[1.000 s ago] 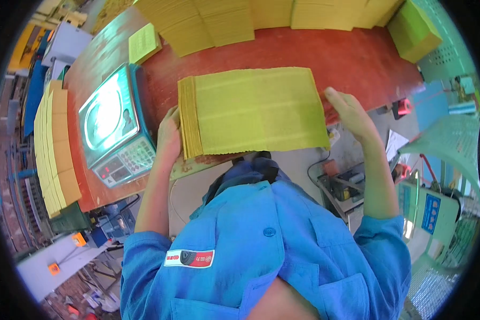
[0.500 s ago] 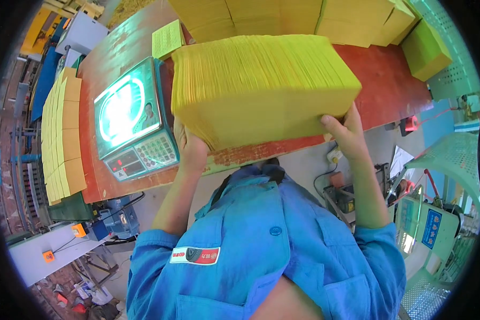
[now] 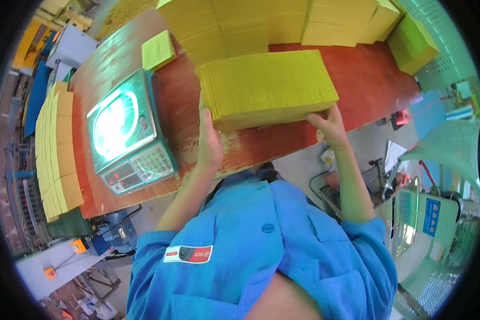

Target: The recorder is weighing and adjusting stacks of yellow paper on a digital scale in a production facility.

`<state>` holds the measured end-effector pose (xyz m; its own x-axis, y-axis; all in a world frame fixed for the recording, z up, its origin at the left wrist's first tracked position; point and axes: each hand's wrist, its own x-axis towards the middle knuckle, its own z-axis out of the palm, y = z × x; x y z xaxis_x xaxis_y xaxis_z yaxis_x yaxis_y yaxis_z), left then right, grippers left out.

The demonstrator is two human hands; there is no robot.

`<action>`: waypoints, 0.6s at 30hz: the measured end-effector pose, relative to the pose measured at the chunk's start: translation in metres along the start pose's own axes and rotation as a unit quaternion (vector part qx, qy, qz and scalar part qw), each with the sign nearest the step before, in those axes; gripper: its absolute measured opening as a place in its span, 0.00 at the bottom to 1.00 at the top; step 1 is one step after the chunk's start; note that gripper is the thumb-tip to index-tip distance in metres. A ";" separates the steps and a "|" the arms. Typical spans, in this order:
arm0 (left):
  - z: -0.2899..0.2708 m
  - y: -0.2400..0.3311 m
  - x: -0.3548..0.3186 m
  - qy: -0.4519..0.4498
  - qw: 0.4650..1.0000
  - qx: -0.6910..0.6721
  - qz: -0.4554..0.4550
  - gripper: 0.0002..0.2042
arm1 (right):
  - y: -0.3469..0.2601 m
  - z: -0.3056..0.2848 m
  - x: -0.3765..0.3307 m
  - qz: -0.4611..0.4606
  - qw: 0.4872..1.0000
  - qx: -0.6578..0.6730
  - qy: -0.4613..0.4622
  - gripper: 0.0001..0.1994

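Observation:
Between my two hands is a long stack of yellow paper (image 3: 266,88), its many sheet edges showing on top. My left hand (image 3: 211,141) presses flat against the stack's left end, its fingers partly hidden behind it. At the near right corner, my right hand (image 3: 329,127) grips with the thumb on the front face, the other fingers out of sight around the end. The stack is low over the red table (image 3: 240,152); whether its underside touches the wood, I cannot tell. Left of my left hand stands a digital counting scale (image 3: 154,160) with a glaring plate.
Tall yellow paper stacks (image 3: 240,26) line the table's far side, with another block (image 3: 413,42) at the far right. A small yellow pad (image 3: 158,50) lies behind the scale. More yellow bundles (image 3: 64,149) stand along the left edge. Machinery (image 3: 429,213) stands at the right.
The paper stack has come down toward the table and tipped, so more of its top shows and less of its front. Both hands moved with it; my left hand now lies flatter along its end.

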<state>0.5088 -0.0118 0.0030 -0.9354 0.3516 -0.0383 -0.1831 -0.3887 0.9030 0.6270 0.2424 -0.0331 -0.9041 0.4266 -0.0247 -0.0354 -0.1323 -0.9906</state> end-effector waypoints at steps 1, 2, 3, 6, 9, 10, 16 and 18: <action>0.008 -0.002 -0.004 0.011 0.999 0.030 0.023 0.26 | 0.001 0.000 -0.001 -0.002 1.000 -0.004 0.009 0.37; 0.006 -0.002 -0.007 0.003 1.000 0.025 0.019 0.26 | 0.002 0.001 0.000 -0.007 1.000 0.015 0.007 0.37; -0.002 0.001 -0.004 -0.020 0.987 0.153 0.042 0.26 | 0.000 0.002 0.000 -0.015 0.999 0.033 0.009 0.37; -0.029 0.005 0.022 -0.080 0.993 -0.064 -0.056 0.26 | -0.004 -0.007 0.007 0.034 0.999 -0.013 0.007 0.37; -0.049 0.018 0.033 -0.105 0.986 -0.098 -0.079 0.27 | -0.007 -0.008 0.010 -0.002 1.000 -0.023 -0.001 0.39; -0.050 0.019 0.035 -0.076 0.993 -0.059 -0.065 0.28 | -0.009 -0.008 0.009 -0.026 0.999 -0.025 -0.011 0.40; -0.062 -0.012 0.054 -0.038 0.999 0.015 -0.004 0.32 | -0.029 -0.006 0.002 -0.012 1.000 -0.019 0.003 0.46; -0.067 -0.036 0.072 -0.056 0.996 0.044 0.061 0.29 | -0.007 -0.017 0.010 -0.028 0.999 -0.010 -0.011 0.48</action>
<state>0.4279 -0.0297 -0.0607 -0.9084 0.4010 0.1186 -0.0377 -0.3609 0.9318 0.6257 0.2627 -0.0291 -0.9097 0.4138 0.0340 -0.0786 -0.0913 -0.9927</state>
